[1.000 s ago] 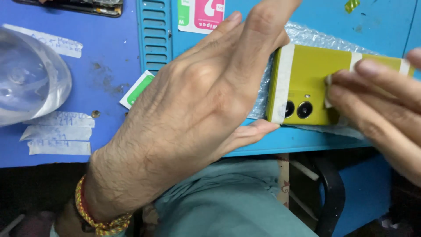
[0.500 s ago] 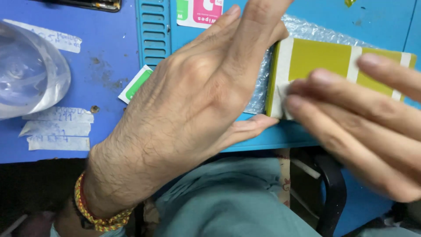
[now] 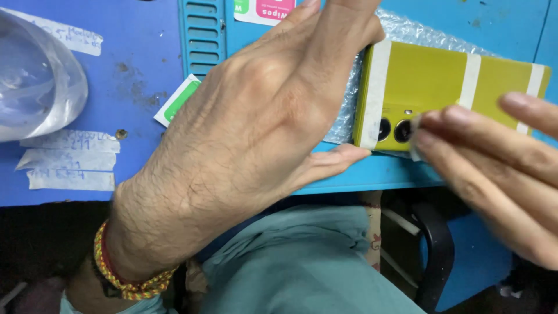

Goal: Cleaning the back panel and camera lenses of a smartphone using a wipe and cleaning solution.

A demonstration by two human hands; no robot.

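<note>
Yellow-green phone [image 3: 430, 87] lies (taped) between both hands' fingers [image 3: 465, 125].

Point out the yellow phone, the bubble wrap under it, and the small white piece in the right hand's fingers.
yellow phone [image 3: 427, 81], head view, on its bare back panel between two tape strips.
bubble wrap [image 3: 407, 29], head view, on the part showing above the phone.
small white piece [image 3: 415, 136], head view, at the right hand [image 3: 494, 168] fingertips.

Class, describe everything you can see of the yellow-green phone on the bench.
The yellow-green phone lies back-up on bubble wrap at the blue bench's front edge. Its glossy back shows two round dark camera lenses and three whitish tape strips running across it. The left hand steadies its camera end with fingers on the top corner and the thumb on the lower one; the right hand presses a small white piece beside the lenses.
</note>
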